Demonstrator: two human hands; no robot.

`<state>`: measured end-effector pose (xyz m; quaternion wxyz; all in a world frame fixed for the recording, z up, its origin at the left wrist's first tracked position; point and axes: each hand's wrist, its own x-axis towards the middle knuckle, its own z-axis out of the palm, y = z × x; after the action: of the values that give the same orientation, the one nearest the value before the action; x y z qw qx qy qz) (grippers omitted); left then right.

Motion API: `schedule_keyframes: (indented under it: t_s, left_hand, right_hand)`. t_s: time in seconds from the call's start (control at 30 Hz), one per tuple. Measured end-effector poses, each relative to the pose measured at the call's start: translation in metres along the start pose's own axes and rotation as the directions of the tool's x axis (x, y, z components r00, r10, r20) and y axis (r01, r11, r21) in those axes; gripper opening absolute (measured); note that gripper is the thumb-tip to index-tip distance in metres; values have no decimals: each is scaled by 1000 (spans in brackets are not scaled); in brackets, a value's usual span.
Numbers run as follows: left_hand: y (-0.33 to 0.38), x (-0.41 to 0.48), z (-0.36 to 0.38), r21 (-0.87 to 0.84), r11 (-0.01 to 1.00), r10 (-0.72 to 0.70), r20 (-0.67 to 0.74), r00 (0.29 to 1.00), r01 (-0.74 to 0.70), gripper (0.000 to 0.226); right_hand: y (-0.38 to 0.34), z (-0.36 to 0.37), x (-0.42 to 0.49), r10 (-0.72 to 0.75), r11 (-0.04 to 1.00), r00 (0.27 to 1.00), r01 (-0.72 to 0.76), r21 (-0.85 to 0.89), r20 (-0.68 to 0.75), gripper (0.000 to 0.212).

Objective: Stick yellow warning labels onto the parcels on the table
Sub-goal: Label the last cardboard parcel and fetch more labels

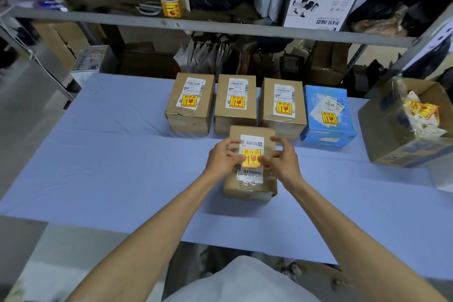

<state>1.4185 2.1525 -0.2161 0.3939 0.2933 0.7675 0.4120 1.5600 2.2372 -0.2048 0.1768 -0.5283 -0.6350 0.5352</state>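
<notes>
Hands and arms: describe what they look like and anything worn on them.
Both the left hand and right hand are ungloved, with no rings, watch or bracelet showing. The forearms are bare, no sleeves in view. A white garment shows at the bottom edge.

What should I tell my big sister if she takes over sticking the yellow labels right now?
Left hand and right hand: fingertips at the side edges of the yellow label on the front parcel; pinching or pressing, cannot tell.
Done: the three brown parcels and the blue parcel behind it each carry a label.
Left: smooth this last label down flat.
Spare label roll sits on the shelf.
</notes>
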Motion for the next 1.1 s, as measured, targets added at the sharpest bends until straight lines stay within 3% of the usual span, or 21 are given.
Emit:
schedule_keyframes:
  t_s: [0.07, 0.6, 0.83, 1.1]
  left_hand:
    - [-1, 0, -1, 46, 999, 3, -11, 1000, -3, 41]
    - [-13, 1, 8, 178, 982, -60, -33, 998, 65, 31]
    - [-14, 3, 11, 276, 961, -9, -32, 999, 17, 32]
    - [-18, 2, 9, 399, 908, 136, 14, 991, -130, 46]
  right_hand:
    - [1, 0, -2, 22, 1000, 1000, -23, 19, 4, 53]
    - [19, 12, 0, 13, 988, 998, -22, -154, -57, 34]
    - [18, 15, 2, -25, 967, 998, 11, -255, -51, 32]
    - [19, 16, 2, -63, 948, 997, 48, -314, -38, 29]
